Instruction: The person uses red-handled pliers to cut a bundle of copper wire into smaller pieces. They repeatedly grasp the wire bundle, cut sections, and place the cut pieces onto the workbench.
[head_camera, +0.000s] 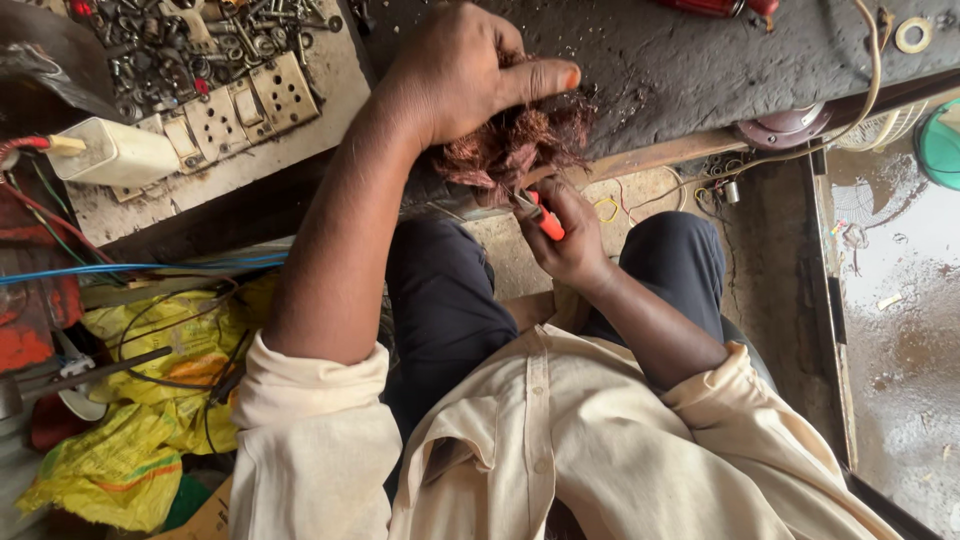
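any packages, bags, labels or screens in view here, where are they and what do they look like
Yellow plastic sack: lower left on the floor, crumpled, yellow with red and green print.
Cardboard piece: bottom edge beside the sack, brown, flat corner showing.
White plug box: upper left on the bench, white, blocky.
No screens or signs visible.

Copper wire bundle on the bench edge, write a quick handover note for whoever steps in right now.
Left hand: pressed on top of the copper wire bundle, holding it at the edge of the dark workbench.
Right hand: grips an orange-handled tool, its tip in the bundle's underside.
Done: cannot tell how much; no loose wire shows.
Left: the bundle is a tangled mass, still being worked.
Nearby: tray of small metal parts at upper left.
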